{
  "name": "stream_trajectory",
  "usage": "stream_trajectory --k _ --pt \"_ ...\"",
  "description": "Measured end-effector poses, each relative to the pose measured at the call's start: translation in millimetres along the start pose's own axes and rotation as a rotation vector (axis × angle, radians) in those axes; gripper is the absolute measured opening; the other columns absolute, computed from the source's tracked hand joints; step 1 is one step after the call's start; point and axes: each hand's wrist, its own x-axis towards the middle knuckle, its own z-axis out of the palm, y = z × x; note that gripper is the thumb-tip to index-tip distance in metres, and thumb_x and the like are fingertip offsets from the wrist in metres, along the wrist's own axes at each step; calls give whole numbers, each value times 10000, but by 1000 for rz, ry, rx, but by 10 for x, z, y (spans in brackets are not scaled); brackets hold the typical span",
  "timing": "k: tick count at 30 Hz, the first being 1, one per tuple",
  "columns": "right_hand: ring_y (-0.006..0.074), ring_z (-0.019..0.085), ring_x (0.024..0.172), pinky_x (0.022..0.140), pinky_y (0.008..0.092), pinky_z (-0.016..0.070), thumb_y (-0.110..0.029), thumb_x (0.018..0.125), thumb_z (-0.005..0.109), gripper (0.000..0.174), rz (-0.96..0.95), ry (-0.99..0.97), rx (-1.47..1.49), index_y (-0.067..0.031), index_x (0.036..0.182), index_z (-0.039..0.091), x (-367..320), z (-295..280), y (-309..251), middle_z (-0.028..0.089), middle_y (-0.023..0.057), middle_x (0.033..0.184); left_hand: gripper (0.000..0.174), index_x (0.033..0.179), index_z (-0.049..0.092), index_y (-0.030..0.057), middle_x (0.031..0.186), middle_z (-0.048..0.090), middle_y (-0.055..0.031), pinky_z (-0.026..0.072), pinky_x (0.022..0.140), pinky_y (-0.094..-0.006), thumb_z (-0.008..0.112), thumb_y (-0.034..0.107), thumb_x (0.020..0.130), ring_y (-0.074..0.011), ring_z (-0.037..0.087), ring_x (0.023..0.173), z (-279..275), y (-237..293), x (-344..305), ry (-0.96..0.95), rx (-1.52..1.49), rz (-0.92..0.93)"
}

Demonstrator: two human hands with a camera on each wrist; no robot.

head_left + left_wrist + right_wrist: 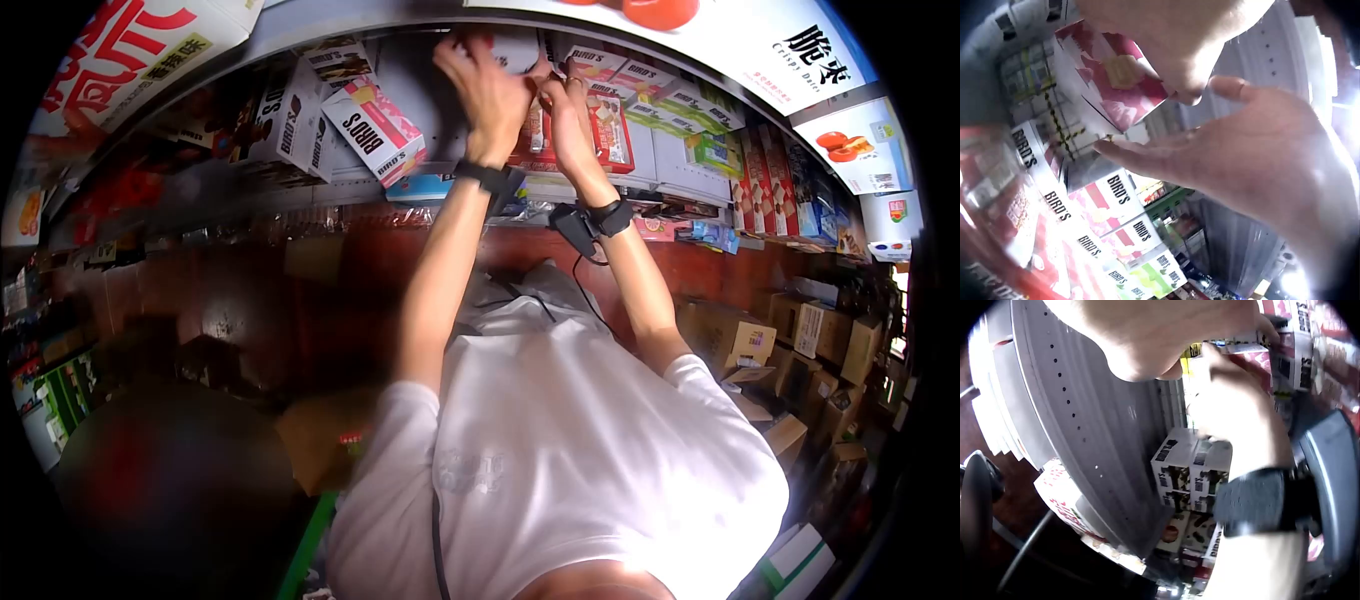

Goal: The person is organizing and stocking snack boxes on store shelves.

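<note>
Both hands reach into a shelf bay at the top of the head view. My left hand has its fingers spread, back of the hand up, beside a white box. In the left wrist view, the left hand overlaps a tilted pink-and-white box, thumb tip right at its corner. My right hand stretches its fingers just below that box, thumb apart and nothing between. Over a red tray of wrapped snack packets hangs the right hand in the head view.
A pink-and-white BIRD'S box leans at the shelf's front edge. Stacked BIRD'S boxes stand to the right. The upper shelf bears a Crispy Dates carton and hangs low over the hands. Brown cartons sit on the floor.
</note>
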Motion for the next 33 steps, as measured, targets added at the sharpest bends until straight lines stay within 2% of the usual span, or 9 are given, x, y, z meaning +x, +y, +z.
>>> stream_trajectory --k 7,10,13,15,17,21,23,25,33 --pt "440 372 1443 1201 447 320 -232 926 643 821 -80 27 -458 122 1563 264 -102 -484 450 351 331 1525 940 1414 486 -64 1346 452 -416 360 1133 -617 837 469 724 -612 406 1292 937 -459 40 -251 -204 111" --pt "495 398 1390 1174 456 359 -173 886 668 833 -218 -25 -577 159 1534 264 -106 -426 359 355 366 1476 1040 1464 375 -126 1490 430 -384 315 1172 -559 872 465 766 -539 341 1430 279 -237 290 -851 -587 -301" --pt "471 514 1294 1119 465 423 -174 880 665 757 -282 -90 -571 132 1503 364 -47 -238 236 498 368 1361 614 1194 599 -48 1268 466 -275 396 1036 -537 870 286 756 -429 463 1192 160 -300 60 -166 340 137" --pt "465 555 1250 1100 470 439 -185 880 668 738 -277 -162 -545 117 1493 391 15 -29 239 553 352 1313 909 1435 433 -57 1262 502 -343 328 1048 -710 812 441 776 -520 430 1242 -660 -485 105 -62 292 -39" --pt "463 596 1214 1081 481 457 -207 884 667 719 -230 -214 -385 102 1484 418 0 250 244 610 329 1279 944 1360 452 -123 1310 491 -333 344 1116 -575 812 547 801 -489 395 1307 -1248 -694 -71 197 111 -432" --pt "473 413 1435 1215 427 324 -370 976 494 757 -48 -488 -269 164 1495 362 -122 1047 511 409 409 1506 1122 1414 413 -86 1315 549 -327 448 1043 -551 912 568 650 -478 555 1245 -1371 -831 -228 -124 331 -714" --pt "459 597 1211 1053 450 443 -404 988 476 668 170 -640 37 178 1315 505 -166 1427 795 618 365 1263 1115 1414 413 -84 1298 588 -311 482 1006 -543 919 548 646 -475 620 1182 -1373 -778 -147 -133 380 -696" --pt "206 602 950 899 348 483 -386 973 539 496 302 -615 72 77 1147 580 -214 1573 861 655 140 1009 1072 1395 441 -70 1199 665 -272 510 978 -508 932 504 635 -445 673 1105 -1398 -882 -185 -140 325 -684" --pt "264 604 966 948 372 471 -235 920 546 373 91 -406 88 91 1102 543 -828 855 567 621 200 1030 931 1358 503 -23 1084 757 -183 582 885 -388 989 330 646 -276 749 999 -1372 -548 -522 -259 -210 -627"
